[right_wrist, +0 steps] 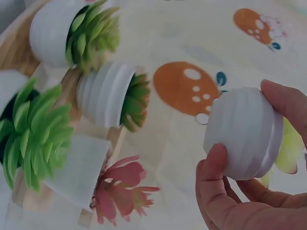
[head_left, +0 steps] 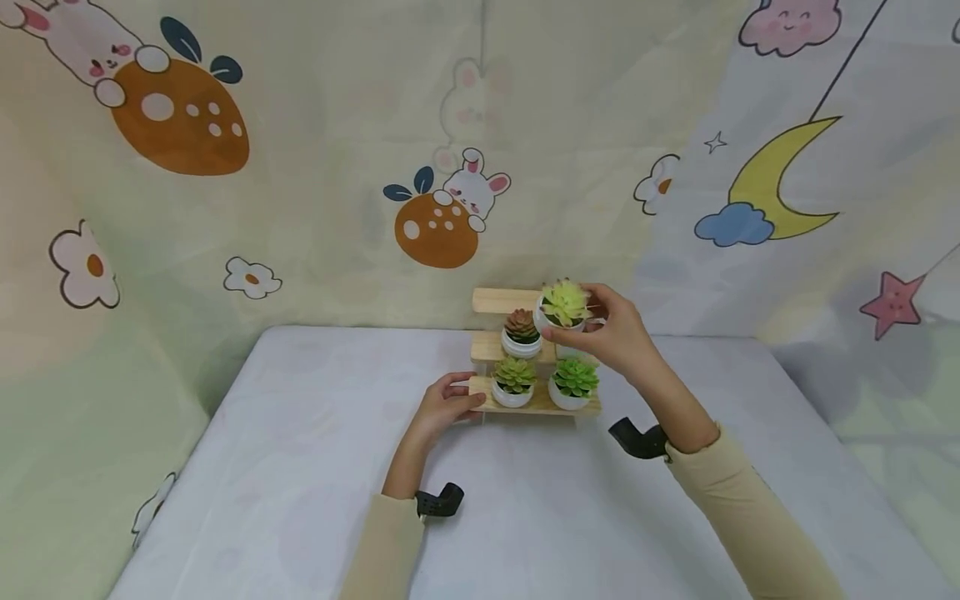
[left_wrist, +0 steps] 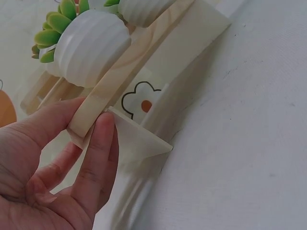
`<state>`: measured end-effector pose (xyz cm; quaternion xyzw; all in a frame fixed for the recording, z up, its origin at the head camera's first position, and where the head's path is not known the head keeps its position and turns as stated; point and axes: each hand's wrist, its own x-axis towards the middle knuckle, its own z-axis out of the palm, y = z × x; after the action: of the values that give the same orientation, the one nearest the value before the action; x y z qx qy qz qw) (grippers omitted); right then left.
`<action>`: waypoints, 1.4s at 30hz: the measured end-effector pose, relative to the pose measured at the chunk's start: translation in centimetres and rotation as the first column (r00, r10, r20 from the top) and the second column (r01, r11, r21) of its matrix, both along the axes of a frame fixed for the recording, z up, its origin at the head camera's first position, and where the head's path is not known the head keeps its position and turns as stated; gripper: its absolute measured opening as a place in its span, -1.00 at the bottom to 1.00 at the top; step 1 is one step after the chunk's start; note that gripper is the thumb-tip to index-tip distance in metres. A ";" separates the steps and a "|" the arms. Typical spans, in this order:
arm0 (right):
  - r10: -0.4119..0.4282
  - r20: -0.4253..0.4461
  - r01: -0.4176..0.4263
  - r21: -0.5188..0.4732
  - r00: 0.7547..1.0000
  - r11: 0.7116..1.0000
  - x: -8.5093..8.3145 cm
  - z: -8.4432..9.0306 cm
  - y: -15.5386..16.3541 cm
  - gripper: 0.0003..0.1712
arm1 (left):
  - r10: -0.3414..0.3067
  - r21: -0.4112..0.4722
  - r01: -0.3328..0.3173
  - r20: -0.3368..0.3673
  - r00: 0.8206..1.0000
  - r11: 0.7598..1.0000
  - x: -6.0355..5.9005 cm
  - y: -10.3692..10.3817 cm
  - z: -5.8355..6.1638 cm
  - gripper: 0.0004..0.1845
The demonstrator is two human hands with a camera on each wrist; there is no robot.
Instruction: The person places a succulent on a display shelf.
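My right hand (head_left: 621, 332) grips the white pot (right_wrist: 242, 134) of a yellow-green succulent (head_left: 566, 302), held up in front of the top tier of a three-tier wooden plant stand (head_left: 501, 300). With thumb and fingers, my left hand (head_left: 444, 407) pinches the left end of the bottom plank (left_wrist: 103, 96). Two green potted succulents (head_left: 514, 377) (head_left: 575, 379) stand on that plank. A reddish-brown succulent (head_left: 521, 327) sits on the middle tier at left. Beside it, a pink succulent (right_wrist: 122, 187) in a white pot shows in the right wrist view; my right hand mostly hides it from the head view.
The stand rests near the back of a table with a white cloth (head_left: 315, 450). Right behind it hangs a cartoon-printed backdrop (head_left: 330, 208). Clear supports (left_wrist: 139, 134) carry the bottom plank. A black wrist camera (head_left: 637, 438) is worn on my right arm.
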<state>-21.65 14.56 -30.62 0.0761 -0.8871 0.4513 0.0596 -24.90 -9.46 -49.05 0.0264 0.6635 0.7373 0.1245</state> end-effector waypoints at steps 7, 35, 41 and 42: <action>-0.040 0.074 0.041 -0.004 0.996 0.999 -3.8 0.2 -0.7 -0.03 | 0.021 0.014 -0.021 0.008 1.000 1.000 0.1 -0.6 -0.3 -0.47; -0.054 0.290 0.059 -0.009 0.955 0.998 -11.7 0.0 -0.9 0.00 | -0.001 0.008 0.001 0.038 0.999 1.000 -0.6 0.3 -0.1 -0.47; -0.085 0.324 0.080 0.028 0.942 0.996 -11.9 -0.4 -0.6 0.02 | -0.005 0.009 0.004 0.036 0.999 1.000 -0.4 0.3 0.0 -0.46; -0.085 0.329 0.079 0.030 0.941 0.996 -12.0 -0.5 -0.5 0.02 | -0.003 0.008 0.003 0.034 0.999 1.000 -0.4 0.3 0.0 -0.46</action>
<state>-33.65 14.09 -31.14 -0.0369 -0.8907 0.4475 -0.0714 -25.30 -9.20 -49.03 0.0154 0.6582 0.7402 0.1367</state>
